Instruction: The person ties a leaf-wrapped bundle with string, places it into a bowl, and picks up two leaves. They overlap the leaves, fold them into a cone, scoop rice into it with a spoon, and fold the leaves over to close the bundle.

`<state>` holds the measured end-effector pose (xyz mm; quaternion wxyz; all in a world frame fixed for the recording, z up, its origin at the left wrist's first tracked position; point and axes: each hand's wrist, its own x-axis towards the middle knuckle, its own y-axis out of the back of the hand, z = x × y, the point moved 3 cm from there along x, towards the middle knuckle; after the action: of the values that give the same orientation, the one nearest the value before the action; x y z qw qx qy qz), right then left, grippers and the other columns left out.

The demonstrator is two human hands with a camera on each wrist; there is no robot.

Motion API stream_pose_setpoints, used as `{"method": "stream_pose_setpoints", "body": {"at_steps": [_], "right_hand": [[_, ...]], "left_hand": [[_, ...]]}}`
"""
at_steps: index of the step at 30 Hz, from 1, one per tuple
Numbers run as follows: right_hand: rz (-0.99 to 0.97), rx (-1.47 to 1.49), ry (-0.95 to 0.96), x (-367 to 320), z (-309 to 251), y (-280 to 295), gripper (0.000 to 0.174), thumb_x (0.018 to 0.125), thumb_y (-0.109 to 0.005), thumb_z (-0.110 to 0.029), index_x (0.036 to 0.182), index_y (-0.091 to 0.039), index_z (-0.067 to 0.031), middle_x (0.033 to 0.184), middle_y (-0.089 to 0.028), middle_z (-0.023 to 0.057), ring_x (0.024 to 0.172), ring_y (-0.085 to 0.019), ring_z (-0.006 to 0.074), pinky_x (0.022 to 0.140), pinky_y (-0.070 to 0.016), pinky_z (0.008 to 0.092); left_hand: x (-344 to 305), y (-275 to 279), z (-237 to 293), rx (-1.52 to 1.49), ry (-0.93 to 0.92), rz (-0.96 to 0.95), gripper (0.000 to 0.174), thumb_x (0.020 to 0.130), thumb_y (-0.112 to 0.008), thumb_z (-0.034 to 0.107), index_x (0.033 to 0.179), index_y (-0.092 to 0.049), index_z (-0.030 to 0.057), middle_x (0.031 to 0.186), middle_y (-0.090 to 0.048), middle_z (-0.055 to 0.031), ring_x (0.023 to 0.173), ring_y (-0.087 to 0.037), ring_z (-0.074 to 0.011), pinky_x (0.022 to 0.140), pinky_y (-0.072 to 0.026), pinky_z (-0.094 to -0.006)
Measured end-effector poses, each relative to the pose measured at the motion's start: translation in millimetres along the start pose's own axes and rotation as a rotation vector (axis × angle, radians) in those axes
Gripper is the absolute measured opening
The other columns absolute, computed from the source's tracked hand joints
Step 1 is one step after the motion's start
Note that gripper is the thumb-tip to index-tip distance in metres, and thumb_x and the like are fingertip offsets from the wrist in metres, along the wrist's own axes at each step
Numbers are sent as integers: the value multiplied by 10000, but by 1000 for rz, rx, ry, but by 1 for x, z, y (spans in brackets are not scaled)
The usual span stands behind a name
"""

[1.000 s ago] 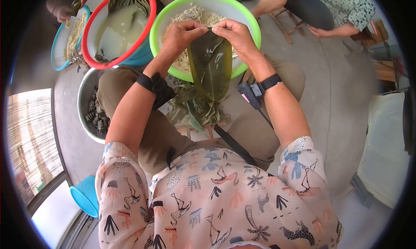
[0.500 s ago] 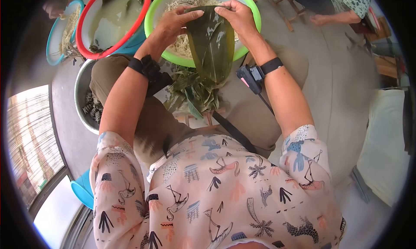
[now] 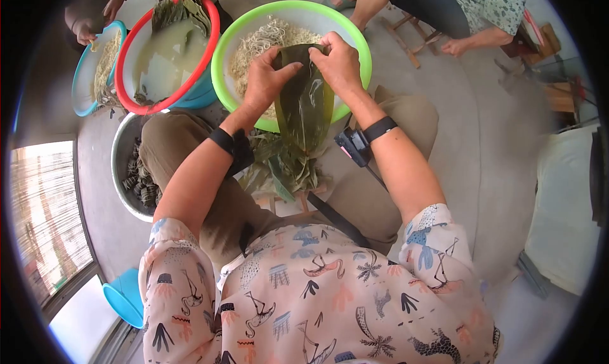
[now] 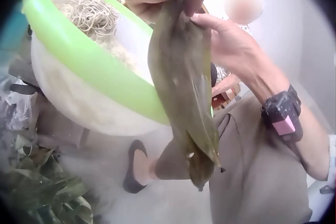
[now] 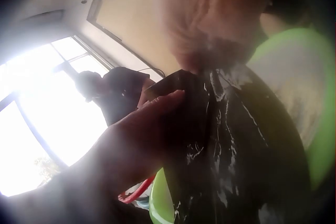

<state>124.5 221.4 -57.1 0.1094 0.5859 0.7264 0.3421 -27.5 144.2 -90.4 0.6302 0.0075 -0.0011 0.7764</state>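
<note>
Wet, dark green wrapping leaves (image 3: 304,113), broad and overlapping, hang lengthwise from both hands with their narrow ends down. My left hand (image 3: 266,80) pinches the upper left edge, thumb lying across the front of the leaves. At the upper right edge, my right hand (image 3: 339,65) pinches them between thumb and fingers. In the left wrist view, the leaves (image 4: 181,71) look partly lapped lengthwise. They hang over the near side of a green-rimmed basin (image 3: 364,66) holding pale grains and a bundle of strings (image 3: 269,35).
Loose leaves (image 3: 288,170) are piled between the knees. A metal basin (image 3: 119,174) with dark tied bundles (image 3: 143,183) stands left. Beyond it are a red-rimmed tub (image 3: 214,47) of cloudy water and a blue-rimmed basin (image 3: 77,85). Another person (image 3: 476,21) sits at upper right.
My hands first spread apart along the leaves' top edge, widening them, then came closer again. The leaves now look narrower. The head view shifted slightly.
</note>
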Motion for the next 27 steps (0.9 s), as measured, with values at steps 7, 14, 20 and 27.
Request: {"method": "stream_pose_setpoints", "body": {"at_steps": [7,14,20,27], "right_hand": [[-76,135,-24,-2,-8,-1,293,761,-739,-205,926,-575,-26,752,-643,152,700,-639,310,661,-505,377],[-234,455,26,-6,-4,-16,322,816,-693,-159,1084,-596,-8,793,-646,91,716,-623,164,665,-505,303],[-323,460,51,-7,-7,-10,313,888,-574,-127,1172,-614,-2,873,-663,92,753,-623,136,701,-508,283],[-408,556,23,-11,-11,-16,330,895,-512,-66,1205,-613,-12,1016,-671,116,801,-634,143,744,-515,290]], "left_hand": [[-3,-3,2,133,-68,194,287,786,-715,109,1036,-637,-6,843,-705,-104,762,-673,-151,701,-536,-305],[2,4,-1,96,-74,261,271,797,-686,101,1029,-631,-29,870,-703,-116,763,-674,-160,691,-543,-306],[0,4,6,-75,-47,217,293,830,-689,169,1035,-625,-29,870,-691,-95,749,-659,-145,673,-537,-286],[-1,4,11,-91,-2,202,335,832,-706,236,1027,-627,-24,850,-675,-71,735,-642,-127,649,-526,-276]]}}
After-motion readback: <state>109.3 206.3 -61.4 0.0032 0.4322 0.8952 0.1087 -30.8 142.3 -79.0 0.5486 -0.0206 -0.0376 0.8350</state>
